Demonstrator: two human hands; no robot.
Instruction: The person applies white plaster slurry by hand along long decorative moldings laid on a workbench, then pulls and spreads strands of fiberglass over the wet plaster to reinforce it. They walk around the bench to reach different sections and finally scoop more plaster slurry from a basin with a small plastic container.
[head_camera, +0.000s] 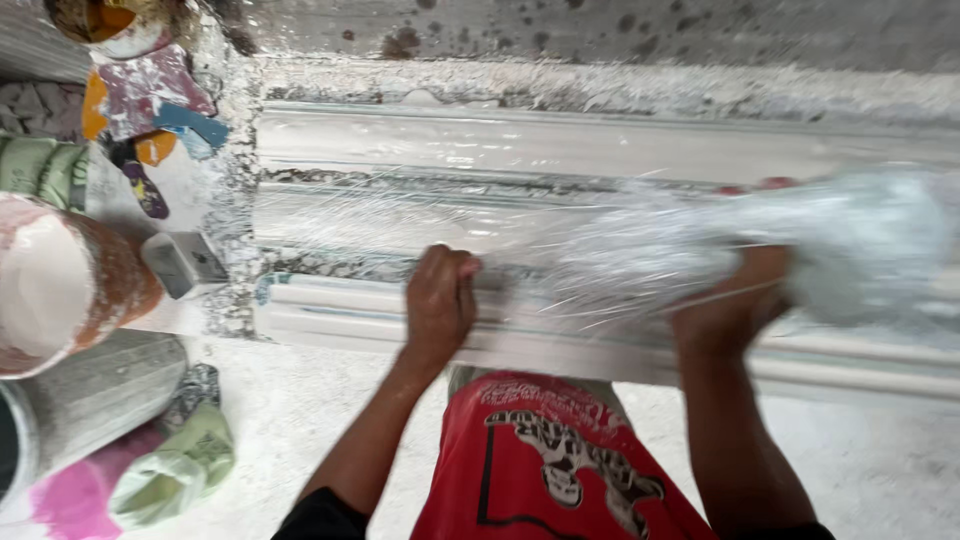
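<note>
So the biggest thing here is the long white mould, a plaster cornice form with ridges and channels running left to right across the bench, everything around it crusted in dried plaster splatter. Lying over the middle channel is a loose bundle of glass fibre, whitish and see-through, thin strands fanned out to the left and a thicker blurry wad off to the right. Both hands are on it and well apart: the left hand is curled into a fist pressing the thin end of the strands down against the front ridge of the mould, and the right hand is closed round the fat part of the bundle, which looks lifted a bit off the mould, though the blur makes that hard to call. My read is this stuff weighs next to nothing and is totally floppy, no stiffness at all, so it'll drape wherever you drop it, and the strands look like they'd snag and pull apart easily. Best to grab it in a bunch like the right hand does, not by single strands. Off to the left there's a plaster-caked bucket, a grey tub below it, a small grey block, and a pale green rag on the floor
</note>
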